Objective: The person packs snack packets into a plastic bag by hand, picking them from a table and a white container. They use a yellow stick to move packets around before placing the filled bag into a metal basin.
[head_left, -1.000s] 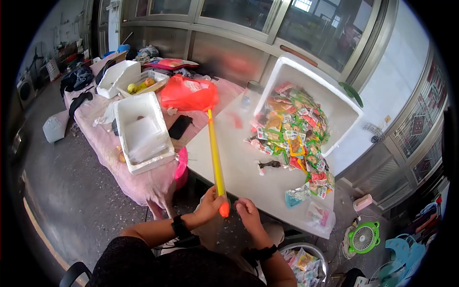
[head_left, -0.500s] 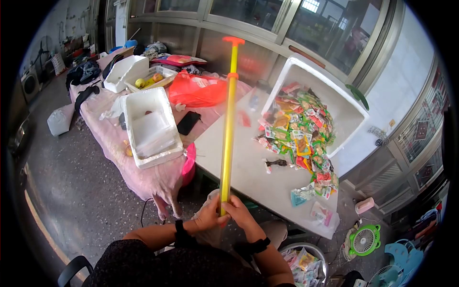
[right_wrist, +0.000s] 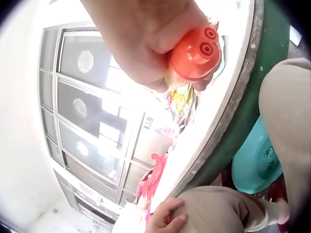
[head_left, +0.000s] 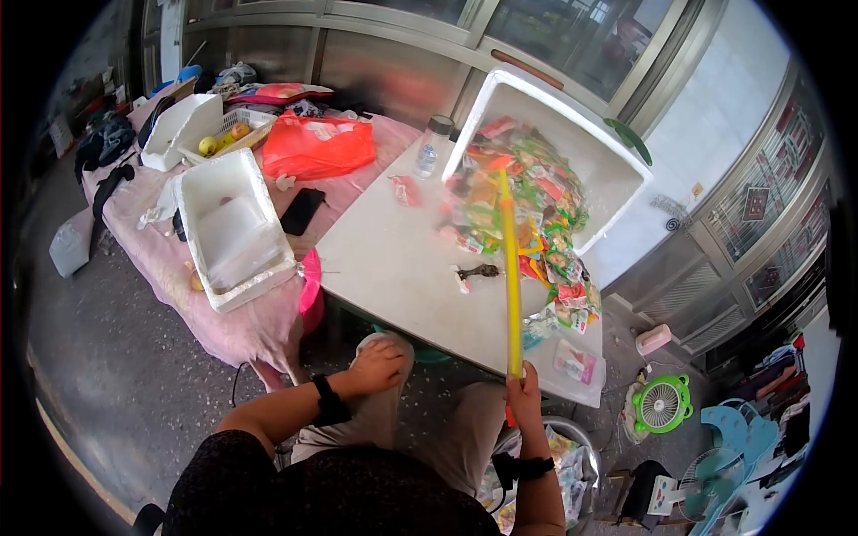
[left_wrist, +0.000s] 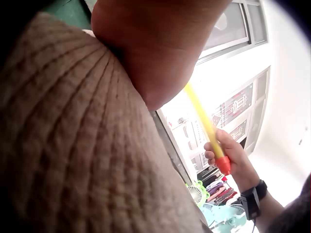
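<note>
In the head view my right hand (head_left: 525,395) grips the lower end of a long yellow hand pump (head_left: 512,295). The pump points up and away over the table, its orange far end overlapping the heap of snack packets (head_left: 545,210). From the right wrist, the orange end cap (right_wrist: 192,58) shows two round nozzles beside the curled fingers. My left hand (head_left: 380,364) holds nothing and lies on the left knee, its fingers resting on the beige trouser cloth (left_wrist: 92,136).
A white foam box (head_left: 617,183) lies tipped at the table's back, packets spilling from it. Left are a pink-covered surface (head_left: 241,344), another foam box (head_left: 246,290) and a red bag (head_left: 313,152). A metal basin (head_left: 590,464) of packets sits below right, near a green fan (head_left: 663,402).
The left hand has let go of the pump and dropped to the knee. The right hand has taken the pump alone and carried it right. The handle, drawn out half a second ago, appears pushed in.
</note>
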`<state>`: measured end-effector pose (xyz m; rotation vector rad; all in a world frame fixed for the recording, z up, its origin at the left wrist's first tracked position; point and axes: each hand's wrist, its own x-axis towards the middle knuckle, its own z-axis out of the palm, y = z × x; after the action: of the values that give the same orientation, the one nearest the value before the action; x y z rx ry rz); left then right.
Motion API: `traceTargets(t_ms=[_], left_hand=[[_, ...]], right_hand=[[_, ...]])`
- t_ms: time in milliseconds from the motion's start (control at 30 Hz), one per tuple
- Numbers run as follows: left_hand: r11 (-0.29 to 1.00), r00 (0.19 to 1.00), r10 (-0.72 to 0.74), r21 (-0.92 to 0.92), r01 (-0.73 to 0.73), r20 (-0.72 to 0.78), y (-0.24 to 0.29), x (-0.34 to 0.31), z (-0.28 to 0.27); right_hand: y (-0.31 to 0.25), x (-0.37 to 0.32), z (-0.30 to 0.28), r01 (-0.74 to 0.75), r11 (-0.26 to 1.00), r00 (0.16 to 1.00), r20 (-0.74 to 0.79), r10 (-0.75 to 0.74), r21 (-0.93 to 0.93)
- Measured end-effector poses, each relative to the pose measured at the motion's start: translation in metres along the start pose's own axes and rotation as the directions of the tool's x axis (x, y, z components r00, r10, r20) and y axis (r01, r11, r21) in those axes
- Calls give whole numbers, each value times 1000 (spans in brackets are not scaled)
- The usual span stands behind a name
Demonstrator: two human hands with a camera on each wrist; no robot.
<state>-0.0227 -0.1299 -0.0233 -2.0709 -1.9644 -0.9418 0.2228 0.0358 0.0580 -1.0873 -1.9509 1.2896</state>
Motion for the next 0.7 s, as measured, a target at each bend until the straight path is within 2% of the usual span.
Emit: traceTargets(t_ms=[33, 67, 167, 267, 300, 367, 467, 567, 633, 700], left_hand=[[1000, 1000, 2, 11, -2, -16, 1, 0, 3], [1000, 1000, 7, 6, -7, -12, 2, 1, 5], [1000, 1000, 11, -10, -11, -1, 5, 1, 7], [1000, 1000, 9, -21, -9, -24, 2, 1, 4], [1000, 999, 16, -25, -17, -49, 1, 0, 4], [1000, 997, 12, -25, -14, -73, -1, -2, 2], [1000, 998, -10, -20, 9, -56, -3, -6, 0], [1000, 999, -18, -12, 17, -38, -5, -6, 2], [1000, 999, -14, -4, 14, -35, -3, -5, 2], [1000, 999, -1, -6, 1, -39, -2, -5, 2]], right_hand=[[1, 7, -5, -11, 1000, 1000, -4, 11, -29], [41, 32, -9, 58, 985, 996, -57, -68, -159], [12, 54, -4, 42, 966, 996, -69, -61, -256], [25, 69, 3, -58, 948, 998, -17, 55, -314], [24, 65, 5, -30, 948, 999, 5, 33, -317], [24, 49, 10, 25, 947, 999, 51, -9, -320], [44, 20, 3, 30, 956, 996, 89, -4, -290], [68, -27, -7, -20, 913, 996, 73, 54, -407], [46, -65, -10, -58, 908, 988, 107, 112, -415], [57, -90, -14, -14, 922, 991, 121, 65, -386]])
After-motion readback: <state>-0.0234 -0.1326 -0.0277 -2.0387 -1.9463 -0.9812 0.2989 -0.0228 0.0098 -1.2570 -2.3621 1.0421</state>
